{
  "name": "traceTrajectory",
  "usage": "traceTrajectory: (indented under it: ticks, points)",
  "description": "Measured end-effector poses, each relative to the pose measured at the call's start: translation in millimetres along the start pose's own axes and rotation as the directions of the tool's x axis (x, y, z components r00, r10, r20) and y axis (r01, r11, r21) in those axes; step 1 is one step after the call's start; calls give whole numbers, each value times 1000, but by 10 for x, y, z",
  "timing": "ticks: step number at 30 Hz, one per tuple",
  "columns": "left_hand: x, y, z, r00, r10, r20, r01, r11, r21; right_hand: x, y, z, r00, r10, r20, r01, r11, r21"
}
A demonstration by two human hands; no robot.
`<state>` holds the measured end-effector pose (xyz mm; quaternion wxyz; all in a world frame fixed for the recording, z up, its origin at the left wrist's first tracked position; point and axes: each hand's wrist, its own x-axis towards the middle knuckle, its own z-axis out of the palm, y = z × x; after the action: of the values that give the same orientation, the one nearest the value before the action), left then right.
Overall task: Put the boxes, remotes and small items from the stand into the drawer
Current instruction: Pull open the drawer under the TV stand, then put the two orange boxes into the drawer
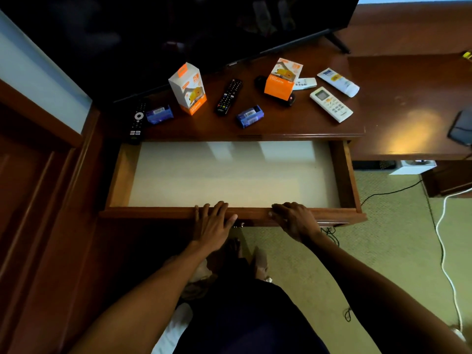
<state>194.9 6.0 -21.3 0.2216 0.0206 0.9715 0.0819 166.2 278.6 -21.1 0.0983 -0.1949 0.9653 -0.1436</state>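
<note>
The drawer [345, 172] is pulled out and holds nothing on its pale bottom. My left hand [214, 223] and my right hand [293, 219] rest on its front rail, fingers hooked over the edge. On the wooden stand [293, 125] above lie two orange-and-white boxes [188, 88] [282, 79], two small blue boxes [159, 114] [249, 116], black remotes [136, 121] [229, 96], a third black remote [288, 98] partly under the right box, a white remote [331, 104], a small white remote [304, 83] and a white tube [338, 81].
A dark TV [178, 31] stands at the back of the stand. A lower desk [408, 103] adjoins on the right with a dark object [462, 126] on it. Black and white cables [444, 251] run across the green carpet. Wooden panelling sits at left.
</note>
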Motion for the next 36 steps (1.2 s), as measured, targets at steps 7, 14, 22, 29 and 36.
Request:
traceTrajectory:
  ticks: [7, 14, 22, 29, 36]
  points:
    - [560, -3, -912, 906, -41, -422, -92, 952, -292, 782, 119, -582, 981, 67, -182, -61, 997, 39]
    - [1640, -489, -2263, 654, -199, -730, -114, 928, -356, 1844, 174, -1378, 917, 198, -345, -135, 970, 200]
    - [2350, -671, -2691, 798, -283, -532, 81, 925, -371, 2758, 300, -1827, 900, 228, -371, -136, 956, 260]
    - [2575, -295, -3060, 748, -42, -663, -207, 934, -292, 3195, 781, -2060, 801, 482, -356, -311, 842, 440]
    - [3065, 292, -3408, 814, 143, -563, -469, 734, -492, 3564, 1293, -2192, 811, 584, 19, -518, 703, 487]
